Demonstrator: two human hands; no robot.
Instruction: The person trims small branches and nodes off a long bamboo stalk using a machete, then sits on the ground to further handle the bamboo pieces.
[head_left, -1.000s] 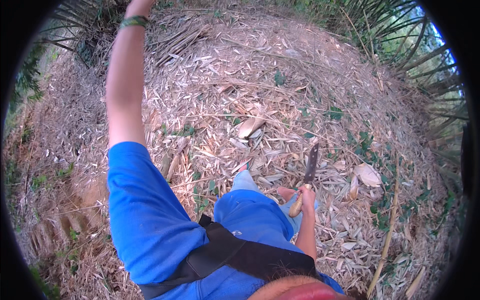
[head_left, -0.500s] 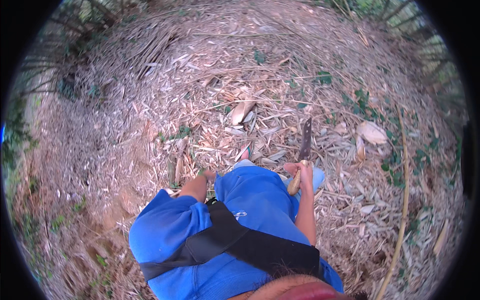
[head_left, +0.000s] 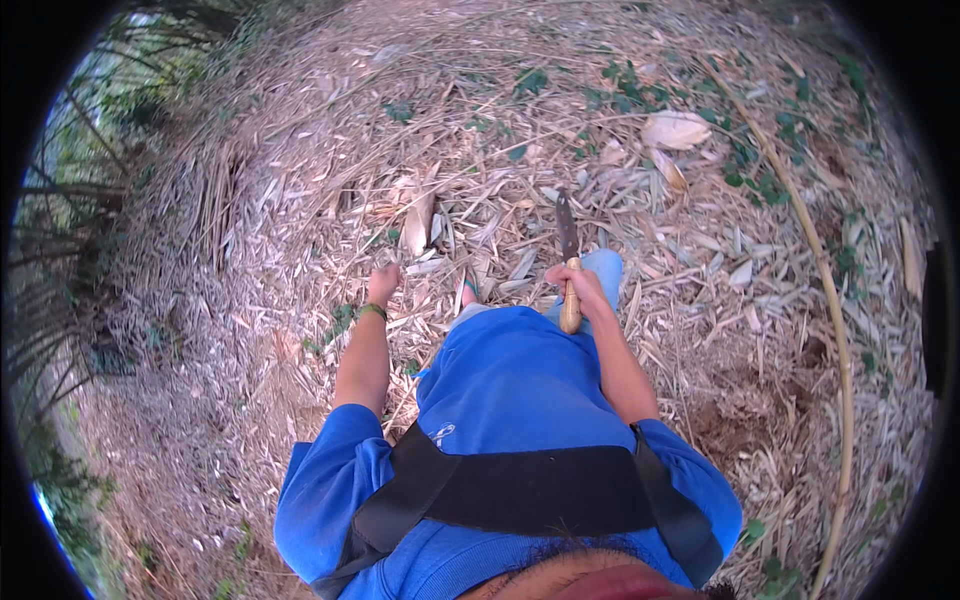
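Note:
In my right hand (head_left: 584, 290) is a machete, its pale wooden handle (head_left: 570, 311) wrapped by my fingers. The dark blade (head_left: 566, 225) points forward, away from my body, beside my right knee. My left hand (head_left: 385, 284) hangs over the leaf litter on the left, a green band around its wrist. Its fingers look loosely curled, and I see nothing in them. A pale dry bamboo sheath (head_left: 418, 222) lies on the ground ahead of that hand.
Dry leaves (head_left: 690, 330) cover the ground. A long thin bamboo pole (head_left: 838, 330) lies along the right side. More pale sheaths (head_left: 675, 130) and green leafy plants (head_left: 630, 88) are ahead to the right. Palm-like fronds (head_left: 75, 190) stand at the far left.
My left arm has swung out forward, bringing the left hand into fuller view. My view has turned, so the sheaths appear farther left. The machete remains in my right hand.

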